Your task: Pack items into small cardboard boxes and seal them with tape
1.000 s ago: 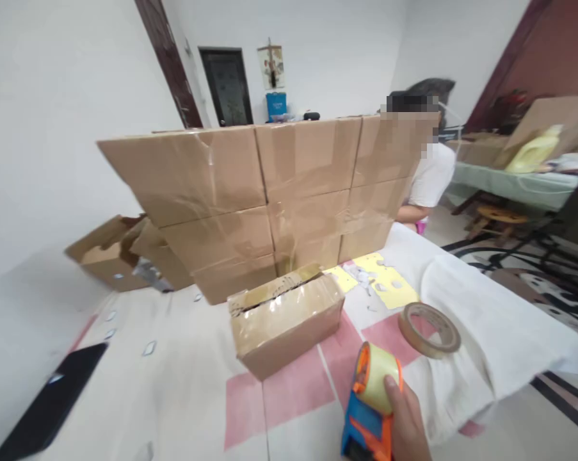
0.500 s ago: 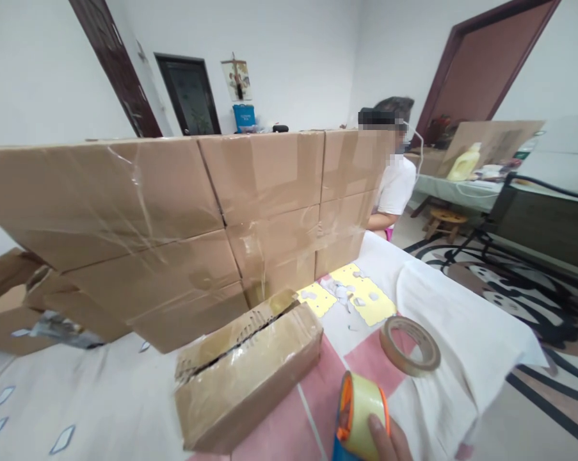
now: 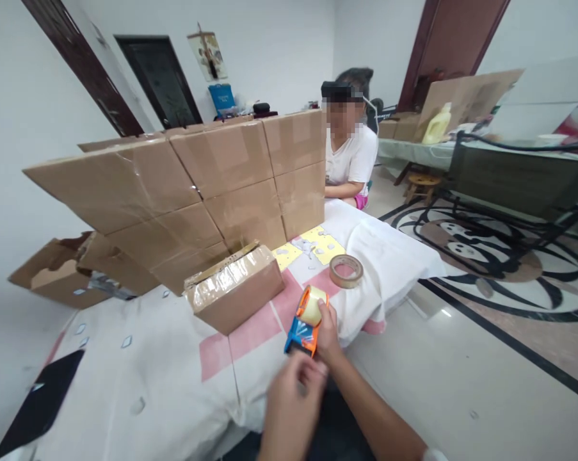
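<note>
A blue and orange tape dispenser (image 3: 302, 334) with a roll of pale tape (image 3: 312, 306) is in my right hand (image 3: 329, 330), fingers closed around its side. My left hand (image 3: 296, 394) is at the dispenser's near end, thumb and fingers pinched together and slightly blurred. Whatever lies between those fingertips is too small to make out. Just beyond, a brown tape roll (image 3: 346, 271) lies flat on the cloth-covered table (image 3: 173, 384). To the left of my hands, a long cardboard box (image 3: 243, 291) rests with shiny tape over its top edge.
Stacked cardboard boxes (image 3: 240, 173) form a wall across the table. Behind its right end sits a person (image 3: 353, 153) in a white shirt. Opened cartons (image 3: 68, 282) stand at the left, near a black flat object (image 3: 41, 403). A dark folding chair (image 3: 519, 182) is at the right.
My left hand has come into view and reached the dispenser's near end. The camera view has shifted, showing more of the table's near side and more of the person.
</note>
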### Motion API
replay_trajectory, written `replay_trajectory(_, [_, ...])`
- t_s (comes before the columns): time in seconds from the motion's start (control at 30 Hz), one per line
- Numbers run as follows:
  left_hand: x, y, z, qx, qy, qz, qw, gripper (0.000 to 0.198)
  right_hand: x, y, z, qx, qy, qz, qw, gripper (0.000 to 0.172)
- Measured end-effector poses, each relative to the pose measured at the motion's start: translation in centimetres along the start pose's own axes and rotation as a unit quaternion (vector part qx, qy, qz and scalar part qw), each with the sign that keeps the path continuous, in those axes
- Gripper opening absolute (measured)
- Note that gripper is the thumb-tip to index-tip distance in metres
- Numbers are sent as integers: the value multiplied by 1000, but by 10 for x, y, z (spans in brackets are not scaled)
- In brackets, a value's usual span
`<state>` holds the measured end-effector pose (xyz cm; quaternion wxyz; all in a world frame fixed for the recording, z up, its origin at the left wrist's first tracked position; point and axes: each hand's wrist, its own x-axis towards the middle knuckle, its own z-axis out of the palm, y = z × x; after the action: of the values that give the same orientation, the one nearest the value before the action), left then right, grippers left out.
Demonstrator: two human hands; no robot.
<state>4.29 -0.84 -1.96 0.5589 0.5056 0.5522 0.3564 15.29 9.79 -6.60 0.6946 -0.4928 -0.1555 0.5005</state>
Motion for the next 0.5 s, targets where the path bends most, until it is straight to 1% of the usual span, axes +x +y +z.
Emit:
replay_trajectory(0.03, [6, 0, -5, 6, 42, 9, 999, 35, 2, -1, 0, 45, -8, 11, 999, 38])
replay_trajectory(0.07, [11, 1, -8, 10, 83, 19, 996, 43, 3, -2, 0, 77, -22, 20, 997, 38])
replay_trajectory(0.1, [14, 2, -7, 11, 132, 35, 991, 54, 3, -4, 1, 94, -39, 27, 994, 39])
replay_trajectory(0.13, [16, 2, -2, 5, 162, 54, 985, 61, 1, -8, 2, 102, -57, 33, 993, 39])
replay_trajectory(0.2, [14, 3, 13, 0, 155, 76, 985, 69, -4, -16, 2, 111, -83, 38, 990, 41])
replay_trajectory(0.27, [8, 3, 27, 8, 122, 87, 989, 74, -10, -28, -1, 126, -94, 33, 987, 42])
replay_trajectory(0.3, [3, 4, 31, 15, 104, 86, 991, 75, -12, -34, -4, 134, -97, 29, 986, 42])
replay_trajectory(0.4, [-8, 9, 32, 34, 68, 86, 993, 70, -16, -51, -12, 158, -102, 14, 982, 43])
replay_trajectory(0.5, [-16, 14, 26, 47, 61, 108, 991, 54, -17, -62, -19, 171, -108, 6, 979, 41])
